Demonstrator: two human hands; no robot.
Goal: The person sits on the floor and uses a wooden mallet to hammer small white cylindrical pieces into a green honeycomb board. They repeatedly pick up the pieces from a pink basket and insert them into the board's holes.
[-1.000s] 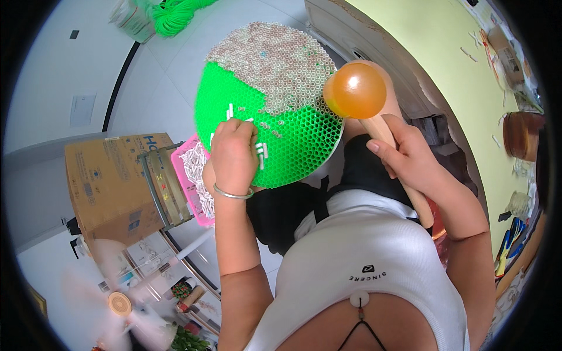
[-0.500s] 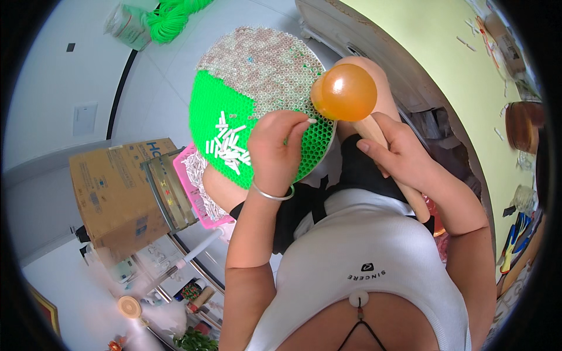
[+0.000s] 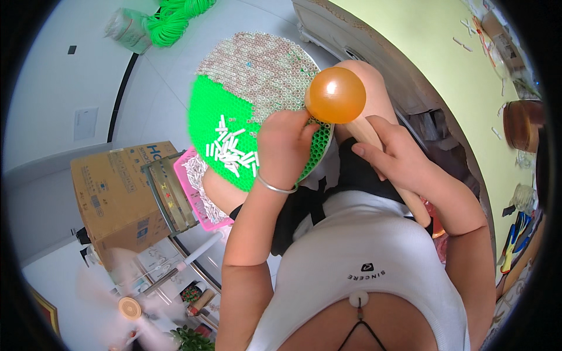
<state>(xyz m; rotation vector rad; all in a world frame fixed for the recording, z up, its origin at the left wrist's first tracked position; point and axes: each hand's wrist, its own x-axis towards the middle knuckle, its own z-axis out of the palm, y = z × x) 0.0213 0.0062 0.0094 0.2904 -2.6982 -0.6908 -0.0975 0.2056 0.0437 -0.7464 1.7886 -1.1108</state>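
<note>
A round green honeycomb board [image 3: 213,99] with a pale rim rests across my lap. Short whitish tubes [image 3: 257,64] stand upright in its holes over the far part and down the right side; a pile of loose white tubes [image 3: 229,149] lies on the near left. My left hand [image 3: 284,143] is closed in a pinch at the board's right part, its fingertips down at the holes; what they hold is hidden. Just above them is the rounded orange head of a mallet [image 3: 335,95]. My right hand [image 3: 401,146] is wrapped round its wooden handle.
A pink basket [image 3: 185,178] full of white tubes stands left of the board, beside a cardboard box [image 3: 117,199]. A fan [image 3: 130,308] spins at lower left. Green cord bundles [image 3: 170,26] lie at the far left. A pale table [image 3: 421,47] curves along the right.
My left hand has shifted right, bringing the white tube it pinched toward the board's holes and out of sight. The mallet head has moved slightly left, over the fingertips.
</note>
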